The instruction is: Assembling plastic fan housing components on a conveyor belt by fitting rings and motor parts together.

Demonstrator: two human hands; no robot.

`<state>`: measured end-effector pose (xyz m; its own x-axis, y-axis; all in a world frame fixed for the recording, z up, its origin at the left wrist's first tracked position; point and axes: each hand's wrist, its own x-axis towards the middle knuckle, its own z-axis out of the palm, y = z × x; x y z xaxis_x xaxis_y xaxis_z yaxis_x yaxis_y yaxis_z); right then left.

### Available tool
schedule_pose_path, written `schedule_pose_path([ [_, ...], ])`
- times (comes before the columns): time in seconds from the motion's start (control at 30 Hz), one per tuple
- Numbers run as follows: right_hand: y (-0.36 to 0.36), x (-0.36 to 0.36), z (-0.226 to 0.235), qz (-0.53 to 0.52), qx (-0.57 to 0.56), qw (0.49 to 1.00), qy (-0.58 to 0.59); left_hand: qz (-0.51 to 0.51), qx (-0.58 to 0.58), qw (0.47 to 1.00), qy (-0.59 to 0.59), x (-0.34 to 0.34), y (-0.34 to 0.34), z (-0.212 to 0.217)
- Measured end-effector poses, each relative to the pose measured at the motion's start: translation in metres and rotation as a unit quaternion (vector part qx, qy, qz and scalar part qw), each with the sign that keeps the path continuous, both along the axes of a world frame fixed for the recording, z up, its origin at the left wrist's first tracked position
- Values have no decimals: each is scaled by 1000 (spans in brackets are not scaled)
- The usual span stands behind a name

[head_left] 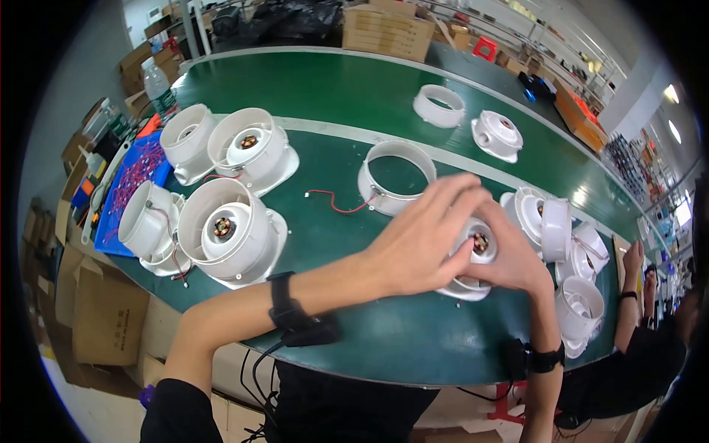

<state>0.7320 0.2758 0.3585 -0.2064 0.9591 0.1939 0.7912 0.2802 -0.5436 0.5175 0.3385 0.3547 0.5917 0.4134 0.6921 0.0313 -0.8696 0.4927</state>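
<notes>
A white plastic fan base [480, 252] with a copper-wound motor coil [481, 243] at its centre stands on the green table before me. My left hand [425, 240] arches over its left side, thumb bent in near the coil. Around the right side curls my right hand [513, 251], its thumb along the near side. The fingertips of both hands meet above the far side, and the hands cover much of the base. Just beyond my left hand lies a white ring housing [399, 203], with a red wire [334, 203] trailing to its left.
Several white fan housings [244, 251] stand at the left beside a blue tray [111, 246] of wires; more housings [556, 230] crowd the right. On the far green belt sit a ring [439, 117] and a base [509, 150]. Another person's arm [628, 303] rests at the far right.
</notes>
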Motion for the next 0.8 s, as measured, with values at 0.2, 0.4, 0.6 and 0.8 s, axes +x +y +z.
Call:
schedule_pose_path([
  [0.2, -13, -5, 12, 65, -10, 996, -56, 5, -154, 987, -43, -9, 13, -49],
  [0.4, -5, -7, 11, 79, 10, 990, -113, -66, -297, 952, 26, -16, 18, -59],
  [0.6, -1, 10, 6, 30, -71, 951, 300, -39, -288, 954, -73, -14, 12, -52],
  [0.8, 8, 23, -102, -96, 46, 770, 629, -50, -185, 977, -89, -3, 6, -28],
])
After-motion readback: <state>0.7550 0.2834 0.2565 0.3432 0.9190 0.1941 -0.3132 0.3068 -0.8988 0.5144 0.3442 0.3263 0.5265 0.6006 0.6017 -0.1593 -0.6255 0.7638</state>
